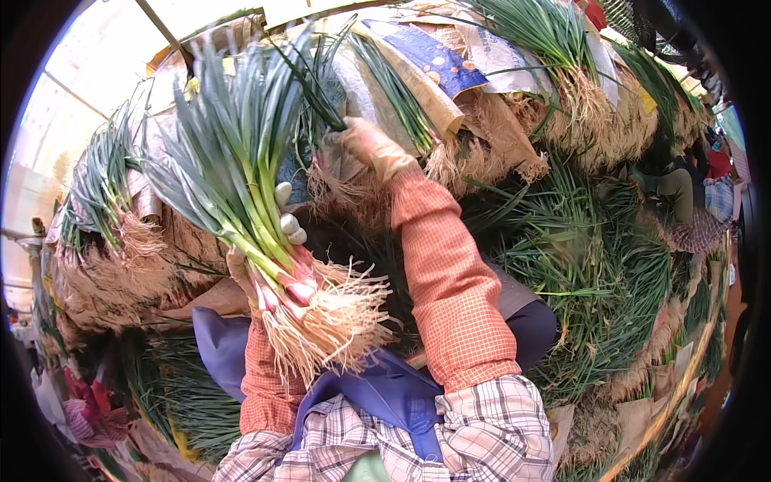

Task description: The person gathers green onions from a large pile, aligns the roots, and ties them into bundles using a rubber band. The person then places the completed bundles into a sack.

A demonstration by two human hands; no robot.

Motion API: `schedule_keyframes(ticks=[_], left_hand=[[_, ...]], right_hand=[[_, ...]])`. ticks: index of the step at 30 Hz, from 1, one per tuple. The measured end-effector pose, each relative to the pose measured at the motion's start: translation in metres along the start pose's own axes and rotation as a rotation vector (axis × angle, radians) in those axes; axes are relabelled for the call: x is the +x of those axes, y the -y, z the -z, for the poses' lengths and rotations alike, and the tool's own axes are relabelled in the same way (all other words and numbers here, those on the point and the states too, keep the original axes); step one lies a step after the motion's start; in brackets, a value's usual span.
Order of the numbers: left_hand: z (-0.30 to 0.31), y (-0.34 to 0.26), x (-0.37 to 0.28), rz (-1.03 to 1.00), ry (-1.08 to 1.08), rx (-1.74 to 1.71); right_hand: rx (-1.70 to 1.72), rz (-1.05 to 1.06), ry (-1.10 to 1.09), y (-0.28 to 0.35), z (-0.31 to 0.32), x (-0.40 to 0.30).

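My left hand (289,220), in a pale glove, is closed round a bunch of green onions (262,211) with pinkish bulbs. The bunch's long roots (337,319) hang over my lap, and its leaves fan up to the upper left. My gloved right hand (361,141) reaches forward to a smaller clump of green onions (319,114), its fingers at the dark leaves; they are partly hidden, so I cannot tell how firmly they hold. Just right of that hand, a thin bundle of green onions (400,96) lies on brown paper.
A long heap of rooty onions (578,138) under paper and sacking (421,54) spans the front. Loose green onions (578,259) are piled at the right, with more (199,385) at the lower left. Another person (680,187) sits at the far right. A bamboo pole (662,416) edges the lower right.
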State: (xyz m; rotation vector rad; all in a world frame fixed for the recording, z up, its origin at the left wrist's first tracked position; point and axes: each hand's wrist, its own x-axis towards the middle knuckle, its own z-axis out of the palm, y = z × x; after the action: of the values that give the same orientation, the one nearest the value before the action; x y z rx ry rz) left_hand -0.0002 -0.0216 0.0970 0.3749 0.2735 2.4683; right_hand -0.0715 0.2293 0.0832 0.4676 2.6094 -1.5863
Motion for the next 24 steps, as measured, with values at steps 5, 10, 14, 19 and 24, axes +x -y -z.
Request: schedule_keyframes(ticks=[5, 10, 14, 19, 24], left_hand=[[0.029, 0.002, 0.012, -0.058, 0.015, -0.013], [0.053, 0.02, 0.011, 0.024, -0.109, 0.019], [0.051, 0.018, 0.008, 0.025, -0.123, 0.034], [0.041, 0.02, 0.003, 0.106, -0.125, 0.007], [0.054, 0.03, -0.003, 0.214, -0.22, 0.108]], right_hand=[[-0.127, -0.306, -0.369, -0.049, 0.068, -0.001], [0.047, -0.202, -0.297, -0.14, 0.067, -0.002], [0.951, 0.066, -0.021, -0.076, 0.049, -0.071], [0.591, 0.091, -0.085, -0.096, -0.004, -0.084], [-0.085, 0.309, -0.1, -0.059, -0.044, -0.137]])
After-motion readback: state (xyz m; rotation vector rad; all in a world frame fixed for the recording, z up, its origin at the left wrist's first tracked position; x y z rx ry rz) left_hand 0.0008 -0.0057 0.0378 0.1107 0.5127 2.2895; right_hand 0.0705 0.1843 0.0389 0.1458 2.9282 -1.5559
